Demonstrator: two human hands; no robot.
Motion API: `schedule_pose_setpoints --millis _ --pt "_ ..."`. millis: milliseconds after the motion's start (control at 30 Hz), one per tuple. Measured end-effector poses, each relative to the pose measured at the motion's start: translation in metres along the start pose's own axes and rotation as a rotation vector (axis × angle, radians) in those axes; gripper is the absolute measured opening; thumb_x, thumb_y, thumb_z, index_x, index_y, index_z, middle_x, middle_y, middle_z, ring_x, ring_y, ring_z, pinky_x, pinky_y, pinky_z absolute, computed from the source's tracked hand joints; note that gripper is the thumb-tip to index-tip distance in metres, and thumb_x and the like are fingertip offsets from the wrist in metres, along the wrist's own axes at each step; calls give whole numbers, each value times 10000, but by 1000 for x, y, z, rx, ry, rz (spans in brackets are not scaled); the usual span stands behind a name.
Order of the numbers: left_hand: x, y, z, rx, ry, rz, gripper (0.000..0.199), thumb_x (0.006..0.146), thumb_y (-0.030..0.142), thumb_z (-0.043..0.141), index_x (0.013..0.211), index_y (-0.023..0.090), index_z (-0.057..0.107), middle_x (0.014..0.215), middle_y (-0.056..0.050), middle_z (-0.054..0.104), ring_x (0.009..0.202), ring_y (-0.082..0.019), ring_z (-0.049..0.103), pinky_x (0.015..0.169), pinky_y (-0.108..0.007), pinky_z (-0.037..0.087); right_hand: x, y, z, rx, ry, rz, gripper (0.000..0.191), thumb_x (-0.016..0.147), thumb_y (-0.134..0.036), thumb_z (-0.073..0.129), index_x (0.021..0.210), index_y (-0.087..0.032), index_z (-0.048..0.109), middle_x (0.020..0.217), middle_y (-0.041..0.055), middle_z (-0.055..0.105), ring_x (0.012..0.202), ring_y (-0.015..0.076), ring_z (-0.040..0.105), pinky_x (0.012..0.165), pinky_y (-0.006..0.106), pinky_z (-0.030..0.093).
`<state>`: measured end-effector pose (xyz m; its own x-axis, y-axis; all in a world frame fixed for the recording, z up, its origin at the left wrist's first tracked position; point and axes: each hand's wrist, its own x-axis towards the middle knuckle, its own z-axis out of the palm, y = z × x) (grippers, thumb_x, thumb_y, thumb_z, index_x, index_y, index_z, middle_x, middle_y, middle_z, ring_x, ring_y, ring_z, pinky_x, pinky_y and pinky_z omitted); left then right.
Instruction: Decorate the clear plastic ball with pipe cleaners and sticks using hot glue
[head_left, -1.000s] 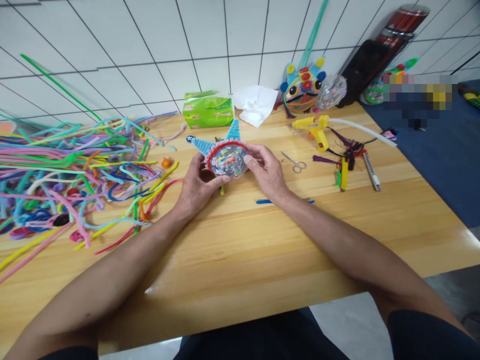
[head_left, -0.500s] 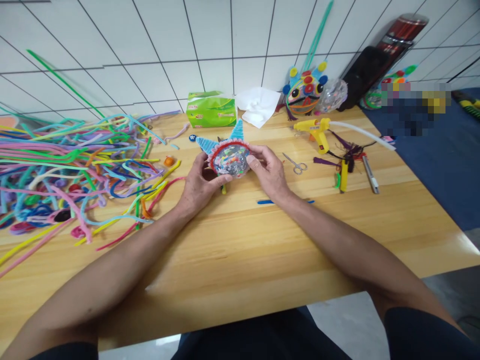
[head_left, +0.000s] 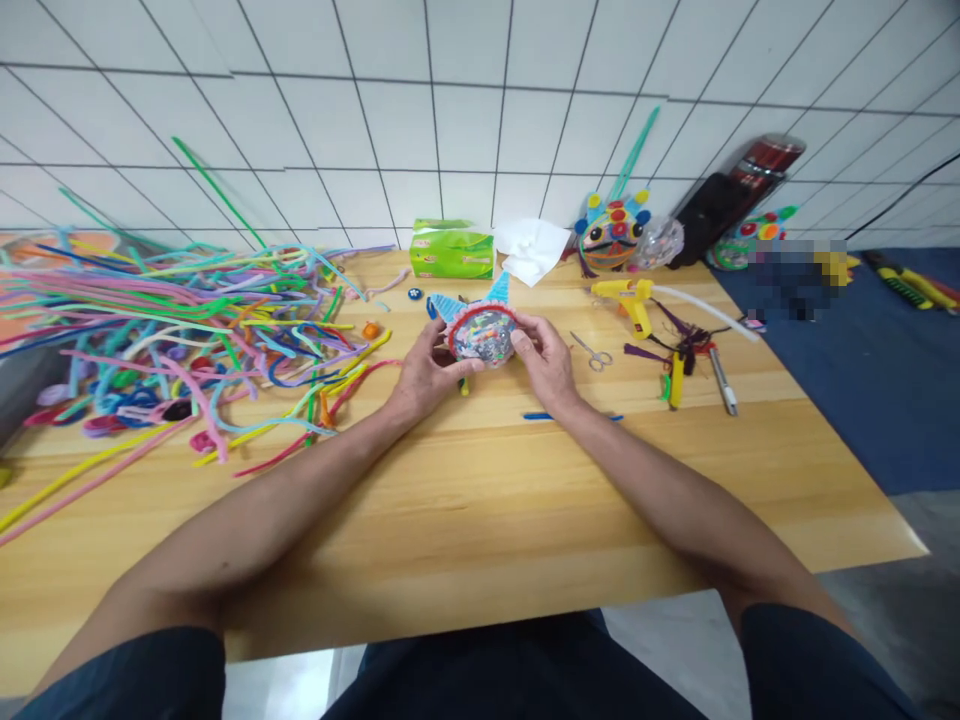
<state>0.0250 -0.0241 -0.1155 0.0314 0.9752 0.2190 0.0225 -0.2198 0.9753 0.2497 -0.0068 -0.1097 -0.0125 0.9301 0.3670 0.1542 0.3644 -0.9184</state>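
Note:
Between both hands is a clear plastic ball (head_left: 486, 338) with colourful bits inside, a red and pink fuzzy trim along its upper edge and two light-blue ears (head_left: 498, 289) of pipe cleaner. My left hand (head_left: 435, 372) grips its left side, thumb along the lower front. On the opposite side, my right hand (head_left: 547, 362) holds it with the thumb on the front face. Below the right wrist lies a blue pipe cleaner (head_left: 537, 415), partly covered by the forearm. Small scissors (head_left: 595, 354) rest just right of the right hand.
A large heap of pipe cleaners (head_left: 187, 330) spreads over the left. Behind stand a green tissue pack (head_left: 452, 250), a white tissue (head_left: 531, 250) and a decorated lion-like head (head_left: 613, 236). To the right lie a yellow glue gun (head_left: 628, 298), dark tassels (head_left: 671, 340) and a utility knife (head_left: 723, 380).
The camera view has shifted, so the whole scene sits lower in the picture and more wall shows. Both hands keep the same hold on the ball.

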Motion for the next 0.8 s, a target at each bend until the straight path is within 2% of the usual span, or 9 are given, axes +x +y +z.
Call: schedule_pose_setpoints --millis 133,300,400,567,733,800 --pt "2 -4 0 10 -7 -7 945 722 570 1066 1486 220 633 1437 -142 791 1143 -309 847 1081 -521 701 -2 -1 -1 31 -8 36 762 953 -906 722 1362 -266 770 1383 130 841 1247 305 790 1097 496 675" --pt "0 -8 -1 33 -16 49 1079 720 579 1084 1580 202 552 1512 -204 745 1270 -349 821 1126 -570 687 -7 2 -5 -4 -53 54 830 885 -861 834 1447 -263 713 1444 151 799 1315 326 771 1148 541 647" --pt "-3 -6 0 154 -3 99 1051 709 574 1099 1543 183 593 1507 -209 746 1360 -384 783 1179 -577 665 -8 5 -7 -51 -66 51 867 848 -829 889 1470 -261 683 1452 158 796 1322 338 773 1167 567 634" --pt "-6 2 2 324 32 144 925 789 572 1047 1524 196 630 1484 -193 779 1373 -402 779 1210 -584 639 -10 7 -11 -67 -72 72 814 904 -797 851 1473 -241 679 1481 184 796 1327 356 782 1179 580 633" --pt "-10 8 -1 612 -36 100 1140 713 477 1083 1654 169 517 1666 -261 667 1566 -487 640 1341 -667 497 -14 5 -15 -67 -83 93 766 939 -754 839 1482 -237 681 1492 186 798 1362 373 774 1216 612 611" --pt "-12 9 -2 678 -75 71 1085 776 432 1020 1673 147 480 1681 -273 650 1569 -485 633 1345 -673 480 -15 4 -16 -78 -83 97 739 947 -742 834 1476 -250 681 1496 177 799 1378 374 769 1220 616 613"
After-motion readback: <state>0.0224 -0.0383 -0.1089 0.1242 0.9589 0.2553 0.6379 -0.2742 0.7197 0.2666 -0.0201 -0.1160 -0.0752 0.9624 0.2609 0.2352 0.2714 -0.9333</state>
